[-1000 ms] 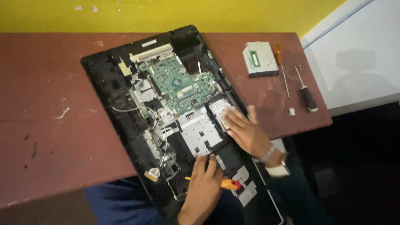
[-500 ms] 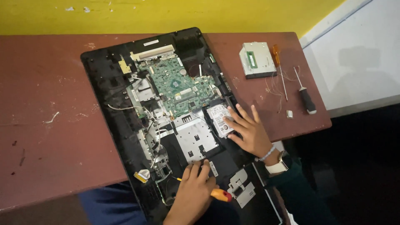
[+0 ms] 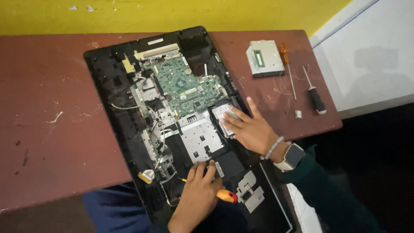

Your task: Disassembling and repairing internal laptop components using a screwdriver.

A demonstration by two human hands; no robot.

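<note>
Your left hand [image 3: 199, 195] gripped an orange screwdriver [image 3: 224, 195], fingers closed around it, over the open computer [image 3: 129, 142]. Right hand [image 3: 250, 129] lay flat, fingers spread, on the drive [image 3: 221, 112].

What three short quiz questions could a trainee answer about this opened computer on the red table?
1. True or false: the left hand holds an orange-handled screwdriver.
2. What does the right hand rest on?
3. Which tool lies farthest right on the red-brown wooden table: A the black-handled screwdriver, B the grey metal drive box?

Key: 1 true. 2 The silver rectangular drive beside the green circuit board. 3 A.
</note>
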